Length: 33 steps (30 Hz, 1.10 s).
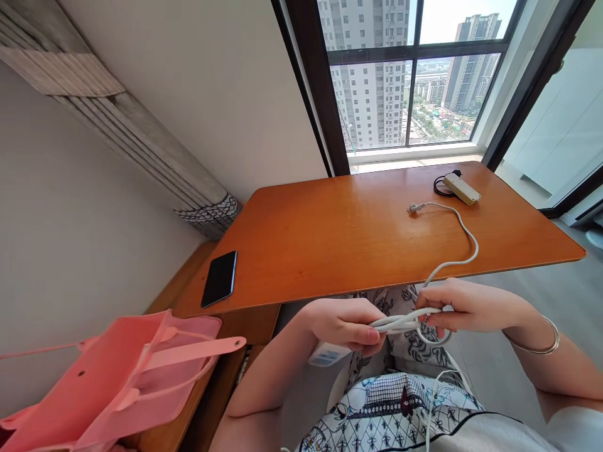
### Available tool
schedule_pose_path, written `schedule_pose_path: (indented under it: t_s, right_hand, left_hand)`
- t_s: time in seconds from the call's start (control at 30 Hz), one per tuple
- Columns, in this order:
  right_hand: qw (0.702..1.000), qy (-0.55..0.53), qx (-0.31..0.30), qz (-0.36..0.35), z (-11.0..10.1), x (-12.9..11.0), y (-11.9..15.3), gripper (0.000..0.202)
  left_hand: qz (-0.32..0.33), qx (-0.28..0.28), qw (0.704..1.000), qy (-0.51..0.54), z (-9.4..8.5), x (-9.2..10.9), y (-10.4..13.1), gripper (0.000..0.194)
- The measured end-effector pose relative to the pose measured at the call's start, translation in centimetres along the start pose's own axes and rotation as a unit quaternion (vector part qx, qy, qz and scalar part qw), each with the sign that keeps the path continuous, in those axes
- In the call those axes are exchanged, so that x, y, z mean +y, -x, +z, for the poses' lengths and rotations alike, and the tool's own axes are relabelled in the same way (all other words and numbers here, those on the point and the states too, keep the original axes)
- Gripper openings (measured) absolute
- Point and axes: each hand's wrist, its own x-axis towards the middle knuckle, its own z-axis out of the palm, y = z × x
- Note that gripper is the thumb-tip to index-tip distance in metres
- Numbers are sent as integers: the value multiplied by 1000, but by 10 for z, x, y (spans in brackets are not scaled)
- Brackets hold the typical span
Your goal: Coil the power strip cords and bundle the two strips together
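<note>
A white power cable (398,322) is gathered in loops between my two hands, just in front of the table edge. My left hand (346,321) is closed around the bundled loops. A white block with a label (328,354) shows below that hand, partly hidden by it. My right hand (464,306) pinches the cable at the other end of the bundle, fingers bent. From there the cable's free length runs up onto the table, curves right and ends in a plug (414,208) lying on the wood.
The wooden table (320,242) spans the middle. A beige block-shaped device (462,188) with a black cord (440,187) lies at its far right. A dark phone (220,279) lies at the left edge. A pink bag (136,376) stands at lower left. Behind is a window (414,94).
</note>
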Motion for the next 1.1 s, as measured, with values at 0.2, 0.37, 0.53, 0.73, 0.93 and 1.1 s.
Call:
schedule_pose_path:
  t_s: [0.2, 0.37, 0.53, 0.73, 0.93, 1.1]
  right_hand:
    - [999, -27, 11, 25, -8, 14, 25, 21]
    - [904, 114, 382, 152, -42, 68, 67, 19]
    - [764, 186, 588, 188, -69, 84, 95, 16]
    - [643, 335, 653, 219, -107, 71, 106, 17]
    - [546, 291, 632, 466, -163, 116, 133, 32]
    - [633, 396, 419, 518, -151, 146, 101, 31]
  left_hand:
    - [52, -22, 977, 206, 16, -9, 24, 61]
    - [213, 191, 891, 352, 32, -41, 58, 62]
    - [280, 305, 826, 383, 30, -37, 59, 55]
    - [402, 366, 766, 342, 30, -20, 71, 47]
    - [491, 424, 671, 358, 9, -32, 96, 33]
    - [379, 461, 728, 337, -5, -26, 56, 52]
